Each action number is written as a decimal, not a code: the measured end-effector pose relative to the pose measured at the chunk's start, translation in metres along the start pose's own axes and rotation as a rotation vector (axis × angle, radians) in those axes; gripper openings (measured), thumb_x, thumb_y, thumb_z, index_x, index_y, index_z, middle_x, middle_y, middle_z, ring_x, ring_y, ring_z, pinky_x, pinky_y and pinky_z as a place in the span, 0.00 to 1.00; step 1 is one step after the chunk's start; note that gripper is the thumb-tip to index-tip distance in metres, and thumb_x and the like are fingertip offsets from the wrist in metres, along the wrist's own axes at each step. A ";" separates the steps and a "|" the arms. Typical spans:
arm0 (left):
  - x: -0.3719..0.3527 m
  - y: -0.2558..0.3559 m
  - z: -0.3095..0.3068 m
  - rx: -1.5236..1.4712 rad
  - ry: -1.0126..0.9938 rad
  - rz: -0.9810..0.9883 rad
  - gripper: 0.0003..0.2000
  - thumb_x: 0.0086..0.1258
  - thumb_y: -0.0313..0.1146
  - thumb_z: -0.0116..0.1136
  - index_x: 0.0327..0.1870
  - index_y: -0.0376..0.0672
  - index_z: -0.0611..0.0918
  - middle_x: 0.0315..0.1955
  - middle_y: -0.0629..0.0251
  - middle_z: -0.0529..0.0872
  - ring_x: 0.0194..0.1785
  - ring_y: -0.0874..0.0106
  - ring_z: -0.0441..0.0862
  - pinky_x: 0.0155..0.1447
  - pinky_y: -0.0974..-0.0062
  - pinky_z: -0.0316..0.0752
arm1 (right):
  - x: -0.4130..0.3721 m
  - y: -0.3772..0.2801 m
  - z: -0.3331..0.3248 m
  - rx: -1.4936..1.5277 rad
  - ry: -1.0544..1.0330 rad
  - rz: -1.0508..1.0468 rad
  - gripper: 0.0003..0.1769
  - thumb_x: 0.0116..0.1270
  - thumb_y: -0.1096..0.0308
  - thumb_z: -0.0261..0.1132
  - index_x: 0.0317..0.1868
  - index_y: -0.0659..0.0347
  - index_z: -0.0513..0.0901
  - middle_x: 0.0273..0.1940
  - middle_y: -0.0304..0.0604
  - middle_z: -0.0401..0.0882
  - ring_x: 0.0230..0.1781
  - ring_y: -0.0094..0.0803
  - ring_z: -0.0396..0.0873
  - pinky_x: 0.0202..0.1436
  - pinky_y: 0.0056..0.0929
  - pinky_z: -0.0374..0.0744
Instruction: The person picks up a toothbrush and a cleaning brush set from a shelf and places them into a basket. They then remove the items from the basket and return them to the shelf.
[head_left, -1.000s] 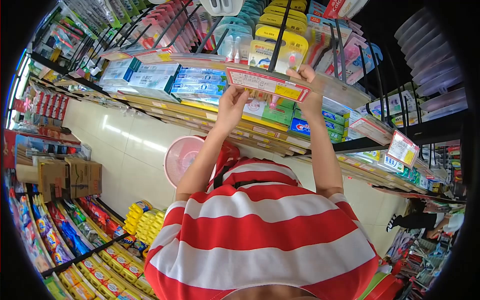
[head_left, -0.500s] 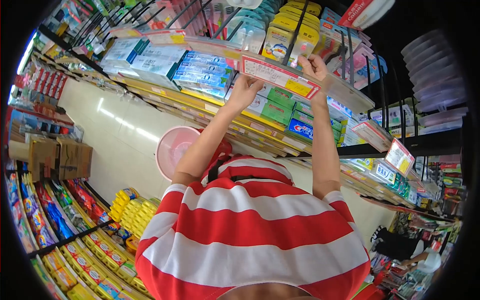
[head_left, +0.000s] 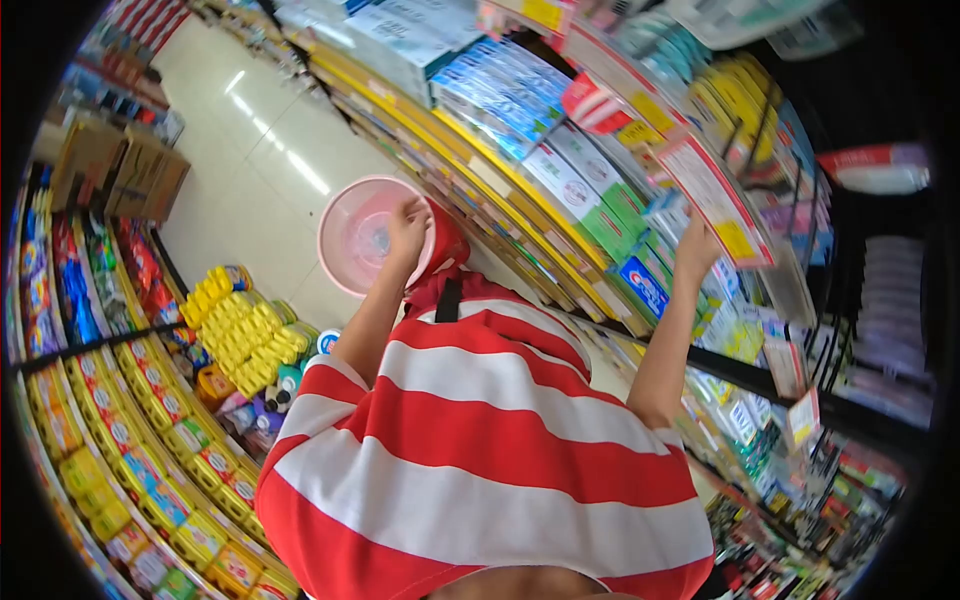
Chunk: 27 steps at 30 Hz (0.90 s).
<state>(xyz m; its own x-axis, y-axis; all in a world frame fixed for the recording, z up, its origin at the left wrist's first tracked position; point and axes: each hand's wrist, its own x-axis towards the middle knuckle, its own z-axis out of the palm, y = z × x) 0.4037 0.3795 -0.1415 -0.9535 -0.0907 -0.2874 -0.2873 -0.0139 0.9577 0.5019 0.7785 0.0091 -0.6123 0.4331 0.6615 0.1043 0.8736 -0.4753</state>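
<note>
Over the right rim of a pink basin (head_left: 335, 235) is my left hand (head_left: 408, 232), its fingers curled together; whether anything small is in them is hidden. Something clear lies in the basin. At the shelf front my right hand (head_left: 697, 248) is raised beside a red-edged price sign (head_left: 712, 195), its fingers partly hidden and blurred. Below and left of that hand are a blue toothpaste box (head_left: 643, 284) and green-and-white boxes (head_left: 585, 190).
Yellow-edged shelves (head_left: 480, 175) run diagonally across the right side. Black hooks hold yellow packs (head_left: 740, 100). Cardboard boxes (head_left: 145, 175) stand at the left, above racks of colourful packages (head_left: 150, 440). Yellow bottles (head_left: 245, 330) are near the basin.
My left hand has moved from the price sign down to the basin. My right hand has shifted right and down in view. The view has turned, and the shelf appears more steeply tilted.
</note>
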 end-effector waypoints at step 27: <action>0.032 -0.216 -0.170 -0.557 0.390 -0.924 0.09 0.63 0.32 0.49 0.40 0.37 0.71 0.25 0.58 0.74 0.22 0.65 0.73 0.23 0.67 0.71 | -0.114 -0.188 0.082 0.604 -0.919 0.261 0.12 0.65 0.73 0.57 0.49 0.67 0.75 0.32 0.43 0.79 0.25 0.23 0.74 0.30 0.22 0.75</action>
<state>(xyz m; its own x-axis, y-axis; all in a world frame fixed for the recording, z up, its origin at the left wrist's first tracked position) 0.4503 0.2103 -0.3555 -0.2784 -0.1177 -0.9532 -0.6902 -0.6656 0.2838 0.4879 0.5472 -0.0242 -0.9974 0.0416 -0.0581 0.0702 0.4221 -0.9038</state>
